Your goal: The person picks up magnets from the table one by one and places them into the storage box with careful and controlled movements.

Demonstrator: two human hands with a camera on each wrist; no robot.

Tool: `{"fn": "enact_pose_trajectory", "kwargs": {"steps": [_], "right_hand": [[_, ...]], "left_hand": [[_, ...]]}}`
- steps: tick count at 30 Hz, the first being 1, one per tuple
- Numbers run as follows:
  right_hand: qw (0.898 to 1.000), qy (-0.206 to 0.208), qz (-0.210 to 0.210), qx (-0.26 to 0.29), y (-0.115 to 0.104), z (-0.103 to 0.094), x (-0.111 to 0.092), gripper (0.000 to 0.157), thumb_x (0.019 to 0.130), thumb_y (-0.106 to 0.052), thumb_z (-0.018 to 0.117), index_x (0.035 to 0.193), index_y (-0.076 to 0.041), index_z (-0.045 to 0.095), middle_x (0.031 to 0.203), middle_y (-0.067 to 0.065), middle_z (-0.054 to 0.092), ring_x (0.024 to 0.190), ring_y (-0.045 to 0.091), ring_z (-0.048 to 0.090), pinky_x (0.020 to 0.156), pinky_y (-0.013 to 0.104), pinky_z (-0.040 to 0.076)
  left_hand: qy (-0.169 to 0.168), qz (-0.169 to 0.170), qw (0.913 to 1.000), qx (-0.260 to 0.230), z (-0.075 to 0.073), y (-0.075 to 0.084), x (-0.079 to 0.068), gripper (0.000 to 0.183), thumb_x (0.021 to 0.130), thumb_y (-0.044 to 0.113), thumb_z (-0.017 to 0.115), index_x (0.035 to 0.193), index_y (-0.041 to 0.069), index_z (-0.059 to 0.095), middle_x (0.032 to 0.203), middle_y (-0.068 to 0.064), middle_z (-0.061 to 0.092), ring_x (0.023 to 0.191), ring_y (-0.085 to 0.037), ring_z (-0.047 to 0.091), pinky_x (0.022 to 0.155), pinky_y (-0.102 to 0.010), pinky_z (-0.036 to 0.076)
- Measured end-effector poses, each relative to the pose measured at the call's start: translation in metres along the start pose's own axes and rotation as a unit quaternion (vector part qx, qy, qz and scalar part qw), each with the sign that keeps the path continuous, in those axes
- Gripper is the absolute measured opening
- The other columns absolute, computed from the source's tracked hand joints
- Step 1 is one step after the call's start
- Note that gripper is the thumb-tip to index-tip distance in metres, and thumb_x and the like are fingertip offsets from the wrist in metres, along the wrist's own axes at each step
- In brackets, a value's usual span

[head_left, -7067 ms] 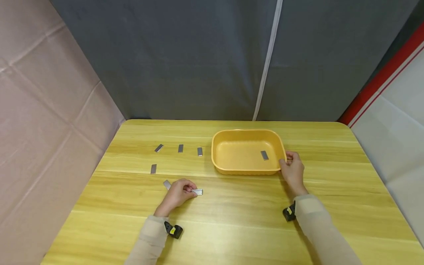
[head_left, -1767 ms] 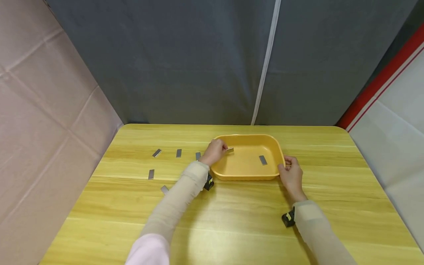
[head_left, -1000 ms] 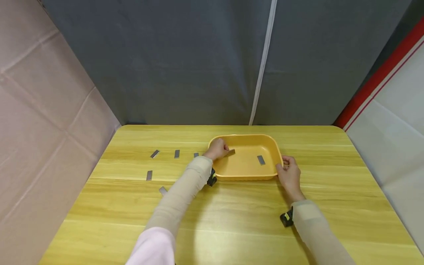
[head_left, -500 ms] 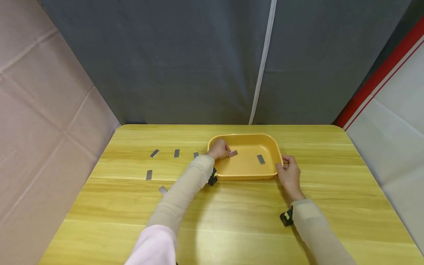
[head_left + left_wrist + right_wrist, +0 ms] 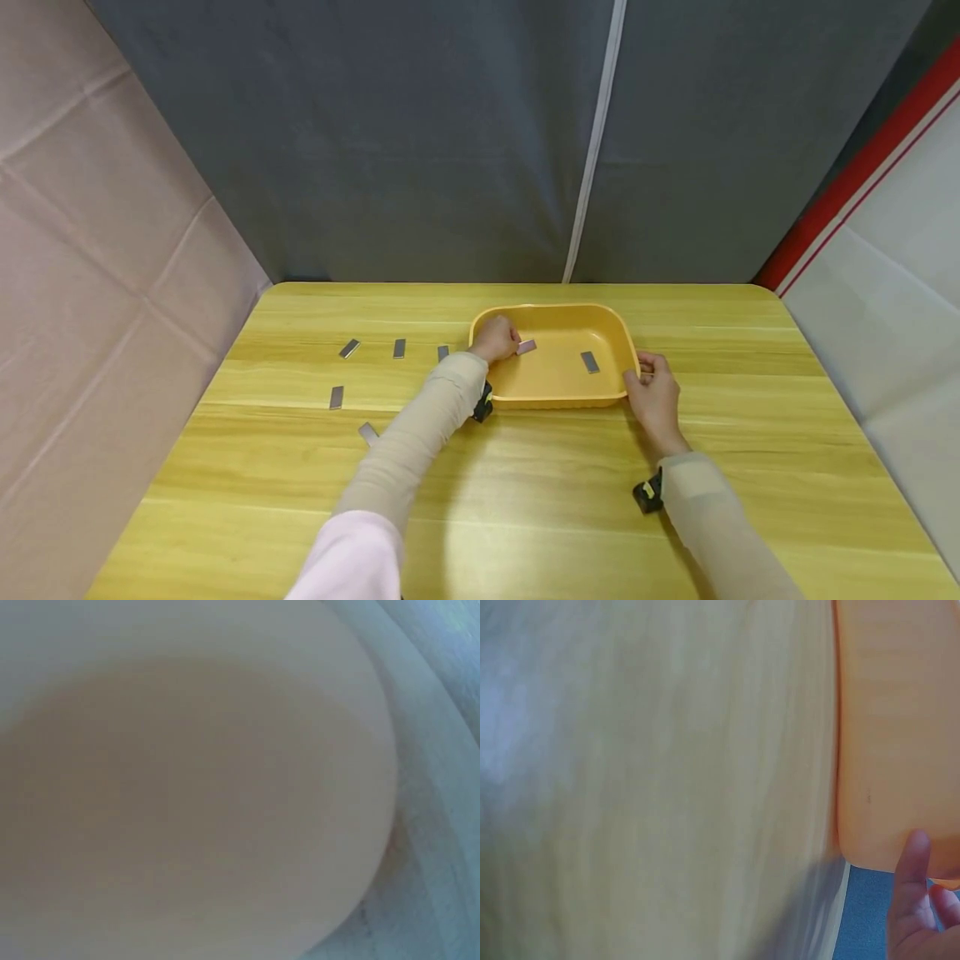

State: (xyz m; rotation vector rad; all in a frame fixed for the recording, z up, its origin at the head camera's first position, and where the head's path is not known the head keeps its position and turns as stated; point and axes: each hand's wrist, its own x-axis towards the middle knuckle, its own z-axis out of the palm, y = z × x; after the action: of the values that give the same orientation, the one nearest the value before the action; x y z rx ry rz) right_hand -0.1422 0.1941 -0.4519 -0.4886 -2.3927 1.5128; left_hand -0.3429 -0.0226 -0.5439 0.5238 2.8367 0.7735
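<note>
A yellow rectangular plastic tray (image 5: 555, 403) stands right of the table's middle. My left hand (image 5: 497, 338) reaches over its left side, fingers curled at the left end of a small flat metal bar (image 5: 527, 347) low in the tray. To the right of that one, another grey metal bar (image 5: 590, 362) lies on the tray floor. My right hand (image 5: 654, 400) grips the tray's right front corner. In the right wrist view, the right thumb (image 5: 912, 859) presses on the tray's orange-looking wall (image 5: 900, 735). The left wrist view shows only a blurred pale and brown surface.
Several metal bars lie left on the wooden table (image 5: 570, 517): one slanted bar (image 5: 349, 348) at the back, an upright-lying bar (image 5: 337, 397), and a bar (image 5: 368, 433) beside the left sleeve. Another bar (image 5: 443, 352) is partly behind the left forearm. A grey curtain (image 5: 420, 167) hangs behind.
My left hand has carried a metal bar from the table's front left into the tray; over the last second that bar has tilted flatter. The right hand keeps its grip on the tray corner.
</note>
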Motion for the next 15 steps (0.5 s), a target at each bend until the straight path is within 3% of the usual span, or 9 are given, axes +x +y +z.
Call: {"fn": "enact_pose_trajectory", "kwargs": {"steps": [1, 2, 3, 5, 9, 11, 15], "right_hand": [[1.0, 0.001, -0.001, 0.0, 0.0, 0.0, 0.0, 0.034, 0.083, -0.002, 0.047, 0.117, 0.003, 0.046, 0.101, 0.018, 0.053, 0.068, 0.01, 0.05, 0.047, 0.02, 0.048], [1.0, 0.002, -0.002, 0.0, 0.0, 0.0, 0.0, 0.034, 0.083, -0.002, 0.047, 0.117, 0.003, 0.046, 0.1, 0.018, 0.053, 0.068, 0.01, 0.05, 0.047, 0.019, 0.048], [1.0, 0.002, -0.003, 0.0, 0.0, 0.0, -0.001, 0.034, 0.083, -0.002, 0.047, 0.117, 0.003, 0.046, 0.1, 0.018, 0.053, 0.068, 0.01, 0.051, 0.047, 0.02, 0.048], [1.0, 0.001, -0.004, -0.001, 0.0, 0.001, -0.001, 0.034, 0.083, -0.002, 0.047, 0.117, 0.003, 0.046, 0.1, 0.018, 0.053, 0.068, 0.011, 0.051, 0.048, 0.021, 0.048], [1.0, -0.001, -0.001, -0.001, -0.001, 0.0, -0.001, 0.034, 0.084, -0.002, 0.047, 0.117, 0.003, 0.046, 0.101, 0.018, 0.053, 0.068, 0.01, 0.051, 0.048, 0.023, 0.049], [1.0, -0.001, 0.0, -0.001, -0.002, 0.0, -0.001, 0.034, 0.084, -0.002, 0.046, 0.118, 0.004, 0.045, 0.101, 0.018, 0.052, 0.069, 0.01, 0.051, 0.049, 0.023, 0.049], [1.0, -0.001, 0.0, -0.003, -0.002, -0.001, -0.002, 0.034, 0.084, -0.003, 0.046, 0.118, 0.003, 0.045, 0.101, 0.018, 0.053, 0.069, 0.011, 0.051, 0.047, 0.02, 0.048]], "left_hand": [[-0.005, -0.003, 1.0, 0.001, 0.014, -0.013, 0.014, 0.012, 0.077, 0.023, 0.065, 0.066, 0.017, 0.068, 0.071, 0.005, 0.061, 0.059, -0.011, 0.051, 0.051, -0.023, 0.043], [0.011, 0.004, 0.9999, 0.01, 0.021, -0.018, 0.02, 0.013, 0.076, 0.023, 0.064, 0.065, 0.017, 0.067, 0.069, 0.004, 0.06, 0.057, -0.011, 0.05, 0.049, -0.023, 0.042], [0.0, -0.01, 0.9999, 0.013, 0.025, -0.021, 0.025, 0.013, 0.078, 0.024, 0.064, 0.068, 0.017, 0.069, 0.073, 0.004, 0.062, 0.061, -0.012, 0.052, 0.053, -0.024, 0.044], [0.01, 0.003, 0.9999, 0.013, 0.032, -0.029, 0.032, 0.012, 0.077, 0.02, 0.063, 0.065, 0.019, 0.068, 0.069, 0.005, 0.06, 0.058, -0.011, 0.051, 0.05, -0.023, 0.043], [-0.006, -0.006, 1.0, 0.001, 0.017, -0.018, 0.021, 0.012, 0.078, 0.019, 0.063, 0.066, 0.02, 0.068, 0.07, 0.006, 0.061, 0.06, -0.011, 0.053, 0.053, -0.022, 0.044], [0.003, -0.001, 1.0, 0.001, 0.012, -0.012, 0.016, 0.014, 0.077, 0.017, 0.063, 0.064, 0.019, 0.067, 0.066, 0.006, 0.06, 0.056, -0.01, 0.051, 0.049, -0.022, 0.043], [0.009, -0.013, 0.9998, 0.013, 0.021, -0.016, 0.022, 0.013, 0.078, 0.021, 0.063, 0.067, 0.015, 0.068, 0.068, 0.003, 0.061, 0.057, -0.012, 0.052, 0.049, -0.023, 0.043]]}}
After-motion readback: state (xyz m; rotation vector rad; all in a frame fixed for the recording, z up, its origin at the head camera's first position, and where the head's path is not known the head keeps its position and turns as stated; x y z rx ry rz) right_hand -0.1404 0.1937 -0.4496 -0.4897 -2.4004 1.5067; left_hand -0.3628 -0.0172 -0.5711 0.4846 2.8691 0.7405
